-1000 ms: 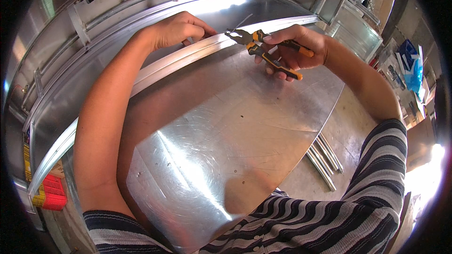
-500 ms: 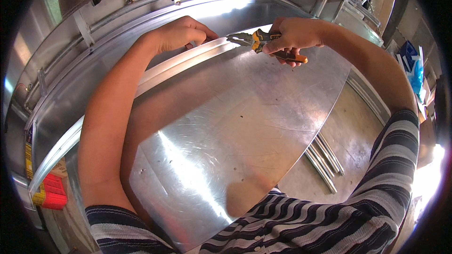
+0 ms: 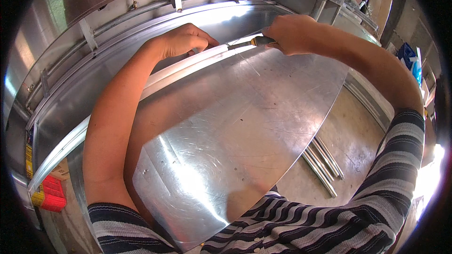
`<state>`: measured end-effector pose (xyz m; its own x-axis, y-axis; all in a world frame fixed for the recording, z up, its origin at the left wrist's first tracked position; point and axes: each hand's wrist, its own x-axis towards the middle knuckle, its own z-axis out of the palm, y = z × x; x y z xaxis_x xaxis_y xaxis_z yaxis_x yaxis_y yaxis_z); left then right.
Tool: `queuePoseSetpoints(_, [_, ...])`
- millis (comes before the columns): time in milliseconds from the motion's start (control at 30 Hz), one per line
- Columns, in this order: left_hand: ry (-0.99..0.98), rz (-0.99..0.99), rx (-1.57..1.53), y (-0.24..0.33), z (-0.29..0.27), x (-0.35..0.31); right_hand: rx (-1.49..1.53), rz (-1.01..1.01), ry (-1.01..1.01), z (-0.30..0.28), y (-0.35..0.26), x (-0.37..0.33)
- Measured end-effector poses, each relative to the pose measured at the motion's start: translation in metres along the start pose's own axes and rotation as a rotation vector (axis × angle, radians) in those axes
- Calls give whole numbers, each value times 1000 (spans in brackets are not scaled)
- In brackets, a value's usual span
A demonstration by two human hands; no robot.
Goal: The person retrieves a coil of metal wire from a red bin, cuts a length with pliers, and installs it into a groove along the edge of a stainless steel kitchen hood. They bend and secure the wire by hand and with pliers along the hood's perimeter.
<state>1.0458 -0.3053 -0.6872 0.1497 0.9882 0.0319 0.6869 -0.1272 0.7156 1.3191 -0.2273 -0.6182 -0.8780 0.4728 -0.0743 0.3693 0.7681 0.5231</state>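
My right hand [image 3: 294, 34] is wrapped round a pair of pliers [image 3: 263, 41] with dark and yellow-orange handles. The pliers are seen edge-on, their jaws at the edge of a long, bright metal strip [image 3: 183, 67]. Along the far edge of a wide, shiny metal sheet [image 3: 230, 117] runs this strip, curving in the view down to the left. My left hand [image 3: 183, 40] has its fingers curled at the strip's far side, the fingertips pinched close to the plier jaws. Part of its grip is hidden behind the strip.
Metal rods [image 3: 325, 164] lie on the surface to the right, below the sheet's edge. A metal frame with a pipe [image 3: 155, 7] stands beyond. At lower left is a red and yellow package [image 3: 51, 193]; a cardboard box [image 3: 379, 4] is at upper right.
My right hand has turned the pliers from broadside to edge-on and brought the jaws against the strip. The left hand stays near the same spot on the strip.
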Motion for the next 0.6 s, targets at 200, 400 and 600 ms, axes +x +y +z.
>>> queuePoseSetpoints(200, [17,5,15,-5,0,6,-254,-27,208,49,17,13])
queuePoseSetpoints(400, [-6,5,27,-1,2,13,-428,-168,480,76,43,18])
queuePoseSetpoints(600, [103,137,236,-20,-1,14,-117,-36,226,59,13,11])
